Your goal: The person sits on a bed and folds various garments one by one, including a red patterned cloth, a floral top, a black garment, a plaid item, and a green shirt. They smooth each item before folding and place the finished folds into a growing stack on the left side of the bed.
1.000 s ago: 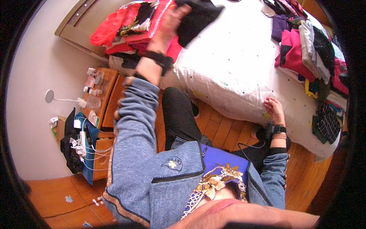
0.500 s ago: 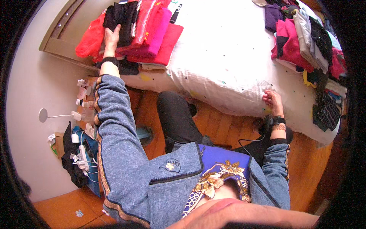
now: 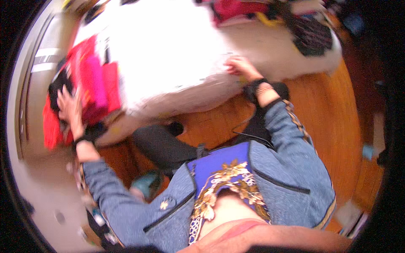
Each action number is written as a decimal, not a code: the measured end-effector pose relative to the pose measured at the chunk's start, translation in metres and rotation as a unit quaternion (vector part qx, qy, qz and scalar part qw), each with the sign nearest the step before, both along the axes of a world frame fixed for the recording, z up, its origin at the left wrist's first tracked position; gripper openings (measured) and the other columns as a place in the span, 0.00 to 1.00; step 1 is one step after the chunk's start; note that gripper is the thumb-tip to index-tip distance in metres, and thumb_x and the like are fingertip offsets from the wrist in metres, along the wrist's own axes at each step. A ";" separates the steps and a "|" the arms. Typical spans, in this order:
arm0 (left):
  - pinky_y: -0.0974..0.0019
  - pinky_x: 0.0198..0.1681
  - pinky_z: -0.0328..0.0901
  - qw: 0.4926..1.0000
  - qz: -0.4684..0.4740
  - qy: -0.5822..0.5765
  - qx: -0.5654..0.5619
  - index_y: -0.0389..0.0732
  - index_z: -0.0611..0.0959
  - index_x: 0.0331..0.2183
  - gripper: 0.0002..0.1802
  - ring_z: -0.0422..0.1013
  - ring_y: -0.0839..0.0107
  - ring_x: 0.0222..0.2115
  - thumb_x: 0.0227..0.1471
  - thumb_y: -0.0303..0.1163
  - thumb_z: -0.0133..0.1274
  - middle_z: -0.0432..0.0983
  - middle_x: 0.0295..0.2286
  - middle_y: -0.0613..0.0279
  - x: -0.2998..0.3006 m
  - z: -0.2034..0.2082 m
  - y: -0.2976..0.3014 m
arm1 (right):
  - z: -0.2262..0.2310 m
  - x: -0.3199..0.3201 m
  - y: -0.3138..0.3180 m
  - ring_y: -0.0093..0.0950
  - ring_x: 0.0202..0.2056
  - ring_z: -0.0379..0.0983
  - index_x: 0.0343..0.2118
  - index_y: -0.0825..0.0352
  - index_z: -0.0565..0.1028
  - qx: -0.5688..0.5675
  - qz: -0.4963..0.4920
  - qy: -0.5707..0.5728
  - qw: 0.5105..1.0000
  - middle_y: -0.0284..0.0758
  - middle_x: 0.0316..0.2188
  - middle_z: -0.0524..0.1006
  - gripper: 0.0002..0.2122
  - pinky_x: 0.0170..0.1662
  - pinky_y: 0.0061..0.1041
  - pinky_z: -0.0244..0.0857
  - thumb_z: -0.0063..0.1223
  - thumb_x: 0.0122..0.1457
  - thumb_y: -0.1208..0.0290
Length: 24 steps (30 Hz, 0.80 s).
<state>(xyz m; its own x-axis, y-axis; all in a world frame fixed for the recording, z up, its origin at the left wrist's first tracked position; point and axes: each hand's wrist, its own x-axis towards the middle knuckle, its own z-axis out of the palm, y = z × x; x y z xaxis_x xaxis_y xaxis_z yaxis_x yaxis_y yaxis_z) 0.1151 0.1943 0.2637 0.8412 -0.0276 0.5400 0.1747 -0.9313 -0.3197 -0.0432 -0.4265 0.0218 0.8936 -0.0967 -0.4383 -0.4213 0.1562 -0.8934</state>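
Note:
At the left end of the bed, my left hand (image 3: pixel 69 105) lies with fingers spread on a folded black garment (image 3: pixel 55 92). Around it is a stack of folded clothes: a bright red-orange piece (image 3: pixel 51 130) on the near left, a magenta one (image 3: pixel 97 86) and a red one (image 3: pixel 112 84) to the right. My right hand (image 3: pixel 242 67) hovers over or rests on the bed's near edge, fingers loosely apart; nothing shows in it. Motion blur hides whether it touches the white sheet (image 3: pixel 168 55).
More clothing lies at the bed's far right: a crimson garment (image 3: pixel 238 10) and a dark patterned one (image 3: pixel 314 40) hanging over the edge. A teal slipper (image 3: pixel 145 185) is below on the wooden floor (image 3: pixel 325 114). A thin black cord (image 3: pixel 249 134) runs near my right leg.
The whole view has swung, so the clothes and bed appear farther left. My left hand, earlier closed at the black garment, now has its fingers spread on it. My right hand's fingers look straighter.

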 end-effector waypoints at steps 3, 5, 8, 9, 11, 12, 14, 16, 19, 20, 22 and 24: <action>0.32 0.58 0.49 0.991 -0.065 0.110 -0.044 0.60 0.56 0.65 0.38 0.50 0.48 0.63 0.56 0.56 0.43 0.48 0.65 0.54 0.010 -0.023 0.018 | -0.001 -0.005 0.004 0.23 0.25 0.75 0.33 0.66 0.77 0.074 -0.012 -0.079 0.994 0.32 0.27 0.77 0.06 0.29 0.24 0.73 0.53 0.57 0.69; 0.38 0.61 0.48 0.988 -0.120 0.088 -0.047 0.59 0.56 0.65 0.35 0.50 0.46 0.63 0.58 0.51 0.41 0.47 0.65 0.53 0.021 -0.034 0.047 | 0.001 -0.002 0.003 0.23 0.27 0.76 0.35 0.68 0.77 0.079 0.004 -0.079 0.994 0.34 0.27 0.78 0.07 0.31 0.23 0.73 0.54 0.57 0.70; 0.46 0.64 0.46 0.973 -0.209 0.095 -0.038 0.58 0.58 0.65 0.32 0.49 0.44 0.63 0.60 0.43 0.39 0.47 0.65 0.52 0.037 -0.034 0.093 | 0.004 0.012 -0.013 0.25 0.31 0.78 0.37 0.68 0.77 -0.067 -0.078 -0.146 0.984 0.38 0.32 0.80 0.10 0.38 0.25 0.73 0.55 0.55 0.70; 0.48 0.65 0.45 0.967 -0.230 0.091 -0.055 0.57 0.58 0.64 0.31 0.49 0.44 0.63 0.60 0.42 0.39 0.47 0.65 0.52 0.039 -0.033 0.103 | 0.004 0.015 -0.023 0.27 0.33 0.79 0.38 0.69 0.77 -0.149 -0.149 -0.162 0.964 0.39 0.34 0.81 0.11 0.41 0.27 0.72 0.56 0.55 0.69; 0.48 0.65 0.44 0.975 -0.162 0.135 -0.076 0.58 0.57 0.65 0.33 0.49 0.47 0.63 0.59 0.39 0.41 0.47 0.65 0.52 0.038 -0.031 0.111 | 0.006 0.023 -0.053 0.31 0.38 0.78 0.41 0.69 0.76 -0.194 -0.335 -0.167 0.907 0.41 0.36 0.81 0.14 0.44 0.30 0.70 0.57 0.54 0.68; 0.46 0.64 0.46 0.977 -0.179 0.113 -0.036 0.59 0.57 0.65 0.33 0.49 0.49 0.63 0.59 0.40 0.42 0.47 0.65 0.54 0.036 -0.031 0.107 | 0.003 0.023 -0.067 0.32 0.40 0.77 0.43 0.69 0.75 -0.207 -0.418 -0.166 0.869 0.41 0.37 0.80 0.15 0.45 0.31 0.70 0.57 0.54 0.67; 0.42 0.62 0.49 0.988 -0.088 0.082 0.101 0.61 0.57 0.64 0.34 0.50 0.52 0.64 0.58 0.41 0.44 0.46 0.66 0.58 0.032 -0.031 0.077 | 0.005 0.018 -0.104 0.30 0.38 0.75 0.45 0.70 0.73 -0.192 -0.541 -0.169 0.801 0.39 0.38 0.78 0.18 0.43 0.29 0.68 0.58 0.54 0.67; 0.36 0.59 0.52 0.973 -0.164 -0.060 0.149 0.62 0.59 0.64 0.36 0.50 0.57 0.64 0.55 0.41 0.47 0.46 0.66 0.63 0.025 -0.033 0.026 | 0.005 0.011 -0.132 0.23 0.32 0.72 0.47 0.71 0.70 -0.135 -0.627 -0.200 0.740 0.35 0.37 0.76 0.20 0.37 0.23 0.67 0.59 0.55 0.66; 0.56 0.59 0.57 0.942 -0.334 0.001 0.021 0.41 0.69 0.58 0.30 0.60 0.57 0.59 0.52 0.32 0.54 0.64 0.57 0.52 0.005 -0.060 -0.085 | 0.013 0.011 -0.167 0.24 0.33 0.70 0.48 0.73 0.68 -0.081 -0.699 -0.242 0.668 0.34 0.37 0.74 0.21 0.38 0.24 0.66 0.58 0.57 0.66; 0.57 0.55 0.61 0.876 -0.443 0.112 -0.154 0.37 0.75 0.51 0.24 0.67 0.55 0.51 0.53 0.33 0.57 0.72 0.49 0.51 -0.009 -0.077 -0.116 | 0.016 0.008 -0.177 0.25 0.35 0.69 0.48 0.74 0.68 -0.084 -0.691 -0.198 0.690 0.33 0.37 0.74 0.21 0.40 0.25 0.65 0.57 0.58 0.65; 0.59 0.50 0.64 0.875 -0.318 0.293 -0.220 0.35 0.76 0.44 0.26 0.71 0.55 0.44 0.48 0.41 0.64 0.74 0.43 0.49 -0.040 -0.120 -0.180 | 0.020 0.005 -0.189 0.32 0.43 0.70 0.51 0.75 0.67 -0.038 -0.700 -0.219 0.678 0.40 0.44 0.73 0.24 0.48 0.31 0.64 0.57 0.58 0.62; 0.55 0.50 0.63 0.849 -0.284 0.413 -0.169 0.35 0.74 0.45 0.39 0.66 0.51 0.48 0.38 0.52 0.68 0.71 0.46 0.46 -0.068 -0.160 -0.220 | 0.021 0.000 -0.195 0.36 0.47 0.70 0.54 0.77 0.66 -0.012 -0.708 -0.287 0.645 0.44 0.48 0.73 0.28 0.52 0.33 0.63 0.59 0.58 0.59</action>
